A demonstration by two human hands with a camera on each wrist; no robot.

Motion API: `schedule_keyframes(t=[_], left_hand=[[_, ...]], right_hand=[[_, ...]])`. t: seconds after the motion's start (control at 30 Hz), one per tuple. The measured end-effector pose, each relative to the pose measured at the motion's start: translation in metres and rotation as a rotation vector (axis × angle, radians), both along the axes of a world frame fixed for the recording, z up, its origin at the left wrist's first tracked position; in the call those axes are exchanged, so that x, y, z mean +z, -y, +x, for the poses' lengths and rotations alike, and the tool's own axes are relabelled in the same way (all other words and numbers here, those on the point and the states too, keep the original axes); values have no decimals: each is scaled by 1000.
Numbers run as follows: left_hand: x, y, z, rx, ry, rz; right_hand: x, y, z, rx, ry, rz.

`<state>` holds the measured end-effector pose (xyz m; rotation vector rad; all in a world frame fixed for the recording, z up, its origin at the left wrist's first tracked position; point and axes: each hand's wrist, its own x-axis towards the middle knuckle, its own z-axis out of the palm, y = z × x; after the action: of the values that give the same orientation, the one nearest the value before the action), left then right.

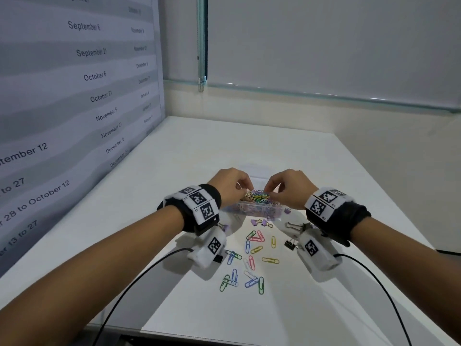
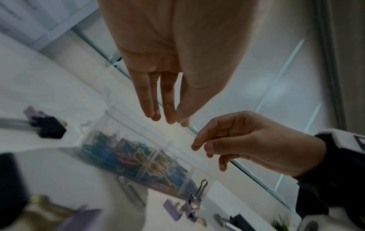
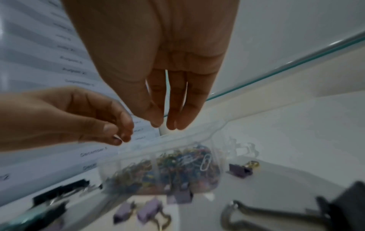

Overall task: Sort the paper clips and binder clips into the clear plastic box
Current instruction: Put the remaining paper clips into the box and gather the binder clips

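The box [image 1: 259,208] lies on the white surface [image 1: 311,171], long axis running left to right across the head view, heaped with coloured paper clips [image 1: 257,196]. Both hands hover over it. The left hand [image 1: 230,184] and right hand [image 1: 289,187] have their fingertips drawn together, nearly meeting; whether either pinches a clip I cannot tell. The left wrist view shows the box's dividers, the left fingers [image 2: 152,100] straight down and the right hand [image 2: 254,143] loosely curled. Loose clips [image 1: 249,260] lie scattered nearer the person, pointing all ways. Purple binder clips [image 1: 260,223] lie just before the box, black ones [image 1: 290,243] to the right.
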<state>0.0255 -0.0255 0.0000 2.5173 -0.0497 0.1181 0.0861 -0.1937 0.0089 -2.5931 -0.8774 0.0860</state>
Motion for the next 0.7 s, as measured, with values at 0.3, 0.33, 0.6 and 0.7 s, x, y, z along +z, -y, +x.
schedule_keyframes(t=[0.3,0.33,0.6,0.7], left_hand=[[-18,-8,-34,-248,-217,347],[-21,-7,-36,-259,-229,393],[-20,-3,-50,-419,-254,447],[-18,1,-64,-494,-243,434]], right_hand=[[-22,7,-43,278,-61,-285],[-25,7,-47,298,-62,-324],[-29,9,-71,386,-154,-315],[-28,11,-73,376,-125,-315]])
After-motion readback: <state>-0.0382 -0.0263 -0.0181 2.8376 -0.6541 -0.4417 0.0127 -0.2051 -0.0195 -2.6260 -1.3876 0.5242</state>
